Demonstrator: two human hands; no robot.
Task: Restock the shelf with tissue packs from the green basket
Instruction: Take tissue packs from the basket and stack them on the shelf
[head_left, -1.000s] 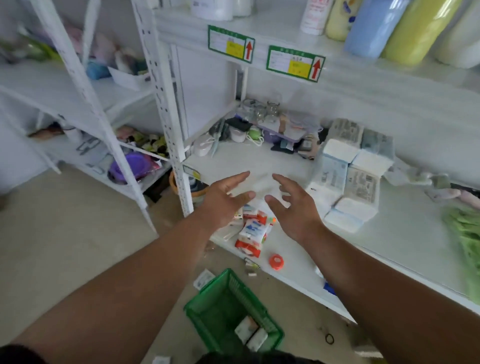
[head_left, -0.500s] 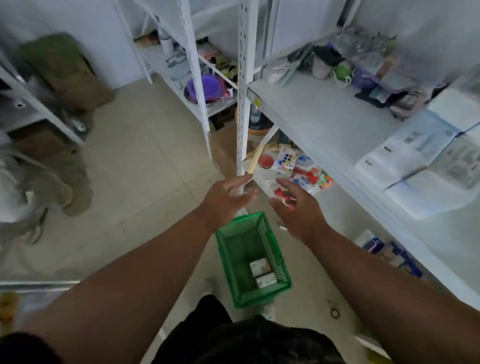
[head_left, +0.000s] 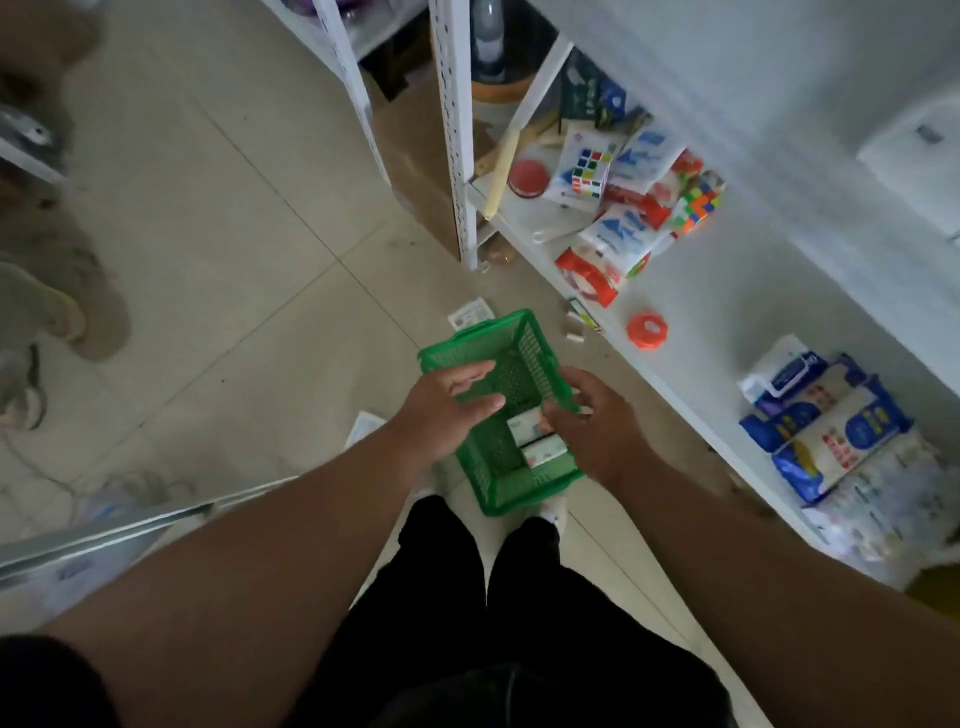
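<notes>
You are reaching down with both arms over the green basket (head_left: 511, 358), a slotted plastic tub with a thick rim, sitting on the pale tiled floor (head_left: 218, 249) just in front of your feet. Two tissue packs (head_left: 535, 439) are lying side by side in its near right corner, white wrappers with a little green and orange print; the writing on them is too small to read. Your left hand (head_left: 447, 410) is hovering over the basket's left side, fingers straight and loosely spread, gripping nothing. Your right hand (head_left: 597, 426) is dropping over the right rim with its fingers pointing down beside the upper pack; whether they are touching it cannot be told, and nothing is pinched.

To your right, the low white shelf (head_left: 717, 312) is carrying a boxed puzzle cube (head_left: 587, 169), a loose coloured cube (head_left: 698, 205), blue-and-white packets (head_left: 621, 234), a red-and-white pack (head_left: 589, 278) and an orange round lid (head_left: 647, 330). Blue-and-white wrapped bundles (head_left: 826, 431) are sitting beneath it near the floor. Their labels are showing print, none of it legible.
</notes>
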